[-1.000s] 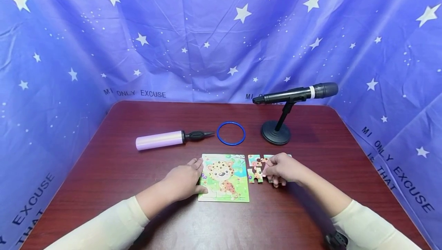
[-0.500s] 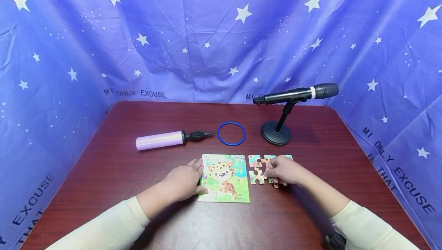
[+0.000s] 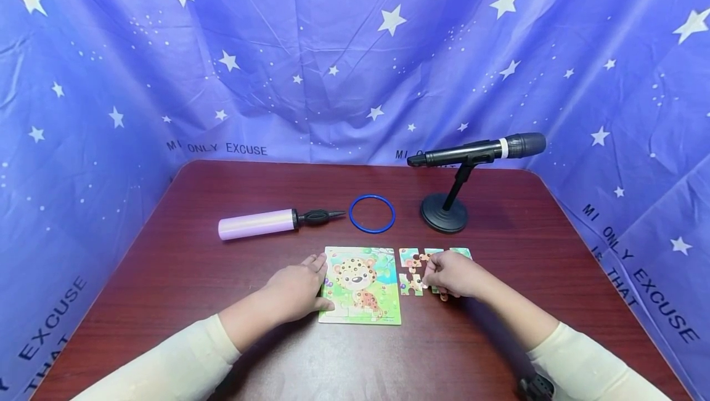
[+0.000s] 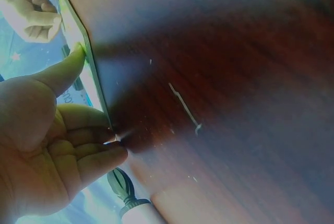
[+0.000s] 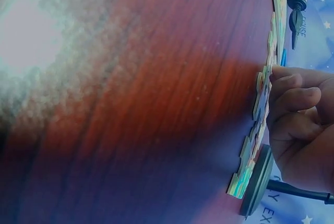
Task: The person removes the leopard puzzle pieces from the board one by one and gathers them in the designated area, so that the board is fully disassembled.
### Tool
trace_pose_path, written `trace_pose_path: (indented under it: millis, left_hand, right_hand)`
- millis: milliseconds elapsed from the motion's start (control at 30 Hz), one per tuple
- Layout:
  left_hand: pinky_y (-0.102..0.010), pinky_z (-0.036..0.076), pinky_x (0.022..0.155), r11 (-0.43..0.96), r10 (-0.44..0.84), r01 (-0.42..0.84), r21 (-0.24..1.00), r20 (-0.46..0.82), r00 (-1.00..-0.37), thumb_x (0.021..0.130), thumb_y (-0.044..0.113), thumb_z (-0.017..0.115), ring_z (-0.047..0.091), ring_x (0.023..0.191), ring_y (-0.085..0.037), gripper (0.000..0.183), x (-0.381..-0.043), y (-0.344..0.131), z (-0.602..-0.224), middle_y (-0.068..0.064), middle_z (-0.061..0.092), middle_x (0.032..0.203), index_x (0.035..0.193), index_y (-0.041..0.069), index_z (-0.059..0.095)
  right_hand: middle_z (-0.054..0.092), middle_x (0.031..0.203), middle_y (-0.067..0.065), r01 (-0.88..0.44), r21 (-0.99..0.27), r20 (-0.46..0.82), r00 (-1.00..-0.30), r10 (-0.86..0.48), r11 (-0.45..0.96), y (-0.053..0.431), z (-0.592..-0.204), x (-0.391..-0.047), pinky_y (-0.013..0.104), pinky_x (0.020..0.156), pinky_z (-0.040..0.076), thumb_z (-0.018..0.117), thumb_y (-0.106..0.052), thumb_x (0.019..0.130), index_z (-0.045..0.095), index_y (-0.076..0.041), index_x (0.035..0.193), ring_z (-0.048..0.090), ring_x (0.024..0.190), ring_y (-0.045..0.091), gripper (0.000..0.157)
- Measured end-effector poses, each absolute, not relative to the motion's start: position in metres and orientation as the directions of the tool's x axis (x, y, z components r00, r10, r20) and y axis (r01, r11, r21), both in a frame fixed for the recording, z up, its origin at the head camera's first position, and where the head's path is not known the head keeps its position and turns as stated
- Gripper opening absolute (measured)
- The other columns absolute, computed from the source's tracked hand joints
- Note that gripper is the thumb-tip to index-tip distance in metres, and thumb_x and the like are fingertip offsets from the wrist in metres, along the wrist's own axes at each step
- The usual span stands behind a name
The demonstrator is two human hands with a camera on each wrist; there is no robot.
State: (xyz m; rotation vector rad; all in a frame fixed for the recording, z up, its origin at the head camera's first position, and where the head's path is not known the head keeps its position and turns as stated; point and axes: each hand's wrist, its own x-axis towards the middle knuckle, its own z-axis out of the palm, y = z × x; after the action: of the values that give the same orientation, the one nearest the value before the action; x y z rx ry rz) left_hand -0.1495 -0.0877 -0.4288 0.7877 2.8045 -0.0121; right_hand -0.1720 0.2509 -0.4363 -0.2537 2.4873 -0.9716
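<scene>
Puzzle pieces (image 3: pixel 411 284) lie on the desk (image 3: pixel 333 364) in head view, just right of the puzzle board (image 3: pixel 363 281), partly under the right hand (image 3: pixel 456 273); we judge them light, stiff, edge-grip. Left hand (image 3: pixel 294 290), fingers relaxed, touches the board's left edge. Left wrist: we see thumb on board. Right wrist: fingertips at pieces; pinching, we can't tell.

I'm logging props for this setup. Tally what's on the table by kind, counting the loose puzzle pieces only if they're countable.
Picture board: 1
Lilac pump: 1
Blue ring: 1
Microphone: 1
Microphone stand: 1
Total: 5, excluding loose puzzle pieces, which the right hand partly hides.
</scene>
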Motion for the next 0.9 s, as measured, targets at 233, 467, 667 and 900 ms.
trace_pose_path:
  millis: [233,467,667,900]
  left_hand:
    - [-0.044,0.042,0.111,0.858,0.510,0.510,0.061,-0.225,-0.830,0.084,0.062,0.065,0.039,0.142,-0.030,0.087,-0.151,-0.088,-0.428,-0.014,0.039,0.155,0.143,-0.001,0.048]
    - [-0.043,0.042,0.111,0.857,0.510,0.512,0.057,-0.224,-0.830,0.085,0.063,0.063,0.038,0.143,-0.029,0.088,-0.151,-0.089,-0.429,-0.014,0.039,0.155,0.144,0.000,0.047]
    - [-0.043,0.043,0.110,0.856,0.514,0.515,0.056,-0.210,-0.832,0.086,0.063,0.061,0.038,0.143,-0.029,0.088,-0.150,-0.088,-0.430,-0.015,0.040,0.154,0.144,-0.002,0.046]
    - [-0.044,0.040,0.112,0.845,0.535,0.528,0.085,-0.169,-0.828,0.087,0.060,0.063,0.038,0.142,-0.032,0.088,-0.146,-0.090,-0.431,-0.018,0.040,0.154,0.143,-0.005,0.045]
  right_hand:
    - [0.048,0.059,0.000,-0.012,-0.740,-0.298,-0.890,-0.344,0.672,0.242,-0.430,-0.170,0.029,0.042,0.042,0.063,-0.016,0.093,0.058,-0.006,0.086,0.042,0.046,0.012,0.013]
    - [0.056,0.072,-0.006,-0.188,-0.656,-0.195,-0.894,-0.404,0.731,0.213,-0.428,-0.159,0.025,0.051,0.042,0.071,-0.029,0.090,0.062,-0.016,0.103,0.048,0.054,0.007,0.021]
    - [0.050,0.078,-0.011,-0.435,-0.417,-0.122,-0.843,-0.523,0.798,0.192,-0.431,-0.142,0.022,0.058,0.040,0.074,-0.043,0.084,0.063,-0.018,0.118,0.045,0.063,0.002,0.044]
    - [0.048,0.082,-0.013,-0.470,-0.320,-0.108,-0.844,-0.525,0.823,0.184,-0.436,-0.134,0.021,0.054,0.038,0.075,-0.045,0.083,0.061,-0.019,0.119,0.044,0.065,0.002,0.047]
